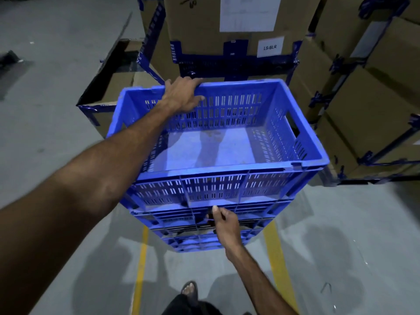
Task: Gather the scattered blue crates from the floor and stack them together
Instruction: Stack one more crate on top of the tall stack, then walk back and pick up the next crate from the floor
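Nearest to me, my left forearm runs up from the lower left corner, and my left hand (181, 95) sits at the far rim of the top blue crate (211, 146), fingers curled over the far edge with the thumb lying along the inner slotted wall. Lower down, my right hand (223, 226) reaches in at the near face of the stack of blue crates (204, 223), the thumb up and the fingers hooked into one of the dark openings in a lower crate's side, gripping it there. That top crate is nested on the others, open side up, with nothing inside it, its base plain and its walls pierced with rows of slots and a handle cut-out on the right end. Beneath the stack the grey floor (329, 235) carries two yellow lines (141, 264) running toward me, one on each side of the crates. My sandalled foot (189, 289) shows at the bottom edge, just short of the stack. Behind the crates stand tall cardboard boxes (204, 26) bound with blue tape, one bearing a white label reading LS-BLR (270, 47), and an opened box (113, 87) sits to the left of them.
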The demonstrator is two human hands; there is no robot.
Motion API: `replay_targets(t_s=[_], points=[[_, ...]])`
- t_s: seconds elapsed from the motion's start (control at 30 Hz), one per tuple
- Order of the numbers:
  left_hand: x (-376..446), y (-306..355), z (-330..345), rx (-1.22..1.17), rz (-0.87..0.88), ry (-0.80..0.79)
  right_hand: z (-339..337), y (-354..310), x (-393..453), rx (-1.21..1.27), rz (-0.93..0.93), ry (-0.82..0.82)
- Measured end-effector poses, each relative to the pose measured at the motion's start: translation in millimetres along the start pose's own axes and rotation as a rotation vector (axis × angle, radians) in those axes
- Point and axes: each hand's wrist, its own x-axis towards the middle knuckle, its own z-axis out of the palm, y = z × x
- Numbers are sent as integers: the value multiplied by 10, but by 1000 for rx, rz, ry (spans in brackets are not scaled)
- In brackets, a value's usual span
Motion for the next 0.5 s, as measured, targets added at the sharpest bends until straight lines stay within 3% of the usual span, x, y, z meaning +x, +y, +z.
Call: replay_targets(t_s=[0.1, 0.3, 0.5], points=[[-240, -75, -127, -68, 14, 24, -295, 3, -66, -222, -107, -40], [-1174, -417, -236, -248, -24, 35, -1137, -460, -345, -566, -273, 176], [-2134, -395, -166, -301, -54, 90, -1429, -1603, -532, -650, -688, -11]])
